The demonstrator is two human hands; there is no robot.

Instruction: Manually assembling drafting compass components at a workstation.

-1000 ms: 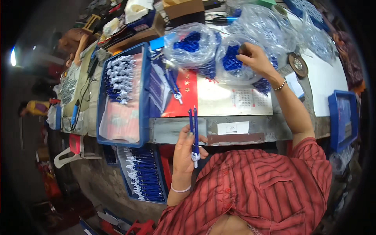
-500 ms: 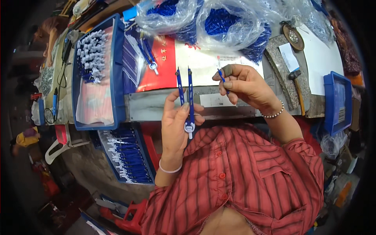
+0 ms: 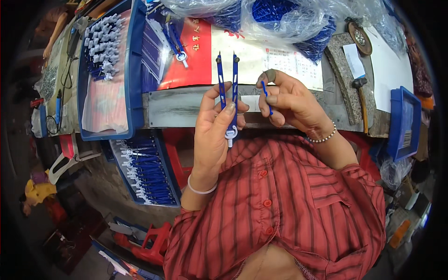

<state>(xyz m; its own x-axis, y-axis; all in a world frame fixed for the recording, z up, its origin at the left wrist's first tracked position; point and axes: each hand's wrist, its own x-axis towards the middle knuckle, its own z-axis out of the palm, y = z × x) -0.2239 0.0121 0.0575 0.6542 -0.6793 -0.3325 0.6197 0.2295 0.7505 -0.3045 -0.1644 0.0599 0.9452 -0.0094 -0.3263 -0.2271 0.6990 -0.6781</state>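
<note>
My left hand (image 3: 211, 128) is closed around a blue drawing compass (image 3: 220, 77) with a white handle. The compass points away from me, its two legs a little apart and its handle toward my body. To the right, my right hand (image 3: 296, 102) pinches a small, thin blue plastic piece (image 3: 266, 95) between thumb and fingers, apart from the compass. Another blue compass (image 3: 174, 43) with a white handle lies on the printed red and cream sheet (image 3: 198, 70) on the bench.
Clear plastic bags (image 3: 294, 30) of blue parts stand at the back. A blue tray (image 3: 136, 84) at left holds white-topped compasses; a lower tray (image 3: 175, 198) holds several more. A hammer (image 3: 362, 102), a stone slab (image 3: 343, 60) and a blue bin (image 3: 403, 123) are at right.
The view has shifted, so bench and trays appear higher. The blue piece in my right hand has turned more upright. Both hands keep their holds.
</note>
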